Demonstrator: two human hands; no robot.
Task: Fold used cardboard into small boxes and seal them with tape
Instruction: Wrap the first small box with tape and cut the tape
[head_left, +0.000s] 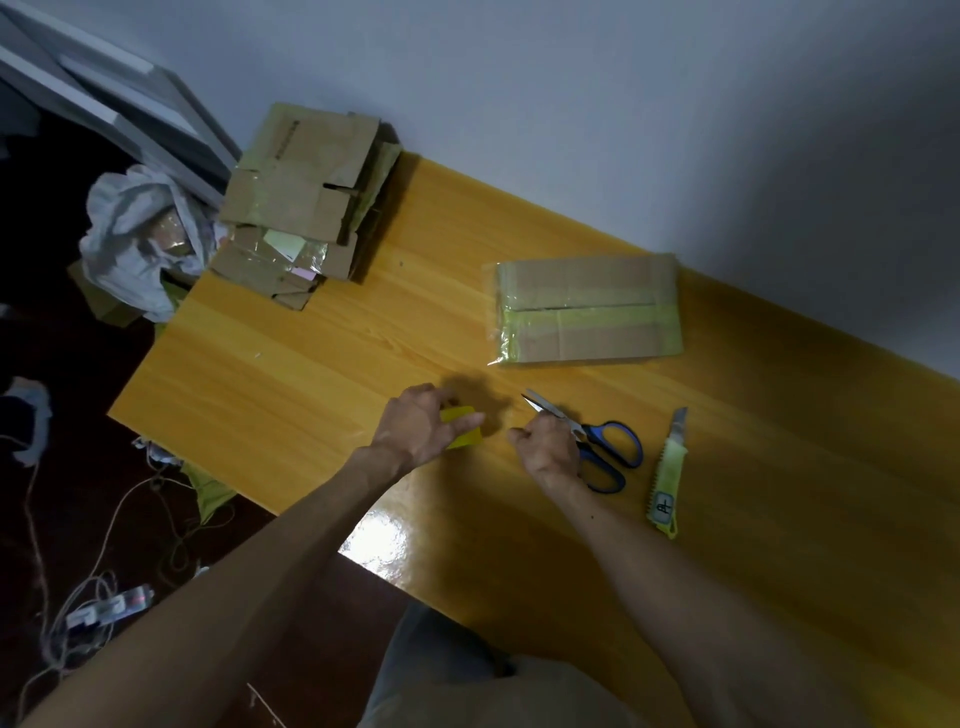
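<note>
On the table (291, 364), left hand (421, 423) grips tape roll (462, 428).

Place: room in a home, makeshift packing spot | glossy yellow wooden table (270, 364) set against plain pale wall (571, 104) | 11 o'clock: stack of flattened used cardboard (306, 202) | 9 o'clock: crumpled white bag (135, 234) on dark floor | 7 o'clock: loose cords (78, 597) | grey framed panels (119, 98) leaning, 10 o'clock
</note>
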